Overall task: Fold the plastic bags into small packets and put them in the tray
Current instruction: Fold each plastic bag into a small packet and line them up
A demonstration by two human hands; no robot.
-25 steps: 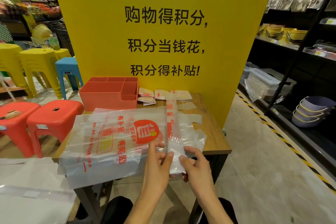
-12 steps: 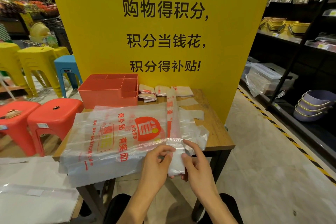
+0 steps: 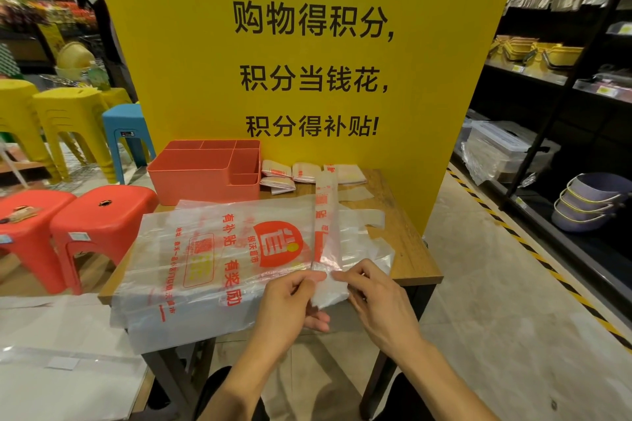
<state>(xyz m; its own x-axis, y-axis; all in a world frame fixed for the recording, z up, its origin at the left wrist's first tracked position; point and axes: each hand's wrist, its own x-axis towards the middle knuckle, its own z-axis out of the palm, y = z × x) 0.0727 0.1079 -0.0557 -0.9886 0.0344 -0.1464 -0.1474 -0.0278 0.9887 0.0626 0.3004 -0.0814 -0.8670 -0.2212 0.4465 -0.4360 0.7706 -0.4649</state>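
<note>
Where the wood-grain counter [image 3: 407, 243] meets its near edge, both hands pinch the near end of a bag [image 3: 326, 232] folded into a long, narrow strip of thin, crinkled, see-through plastic with red print. The left hand [image 3: 287, 304] has its fingers [image 3: 304, 278] closed on the strip's left edge, thumb on top; the right hand [image 3: 379, 301] grips the right edge the same way, fingers curled together. Between them the strip's end is turned up into a short, whitish, doubled flap that hangs just off the counter's edge. The rest of the strip runs straight away across the counter, lying over a stack [image 3: 212, 260] of flat, glossy, translucent bags printed with a red logo and red characters; the stack droops over the near-left edge. At the far left stands the tray [image 3: 205, 178], a matte coral plastic box with rounded corners and several rectangular compartments, which look bare as far as can be seen. Just right of it, against the smooth yellow panel [image 3: 307, 85], lie several packets [image 3: 304, 173], small flat squarish folds of the same plastic, on the counter and not in the tray.
</note>
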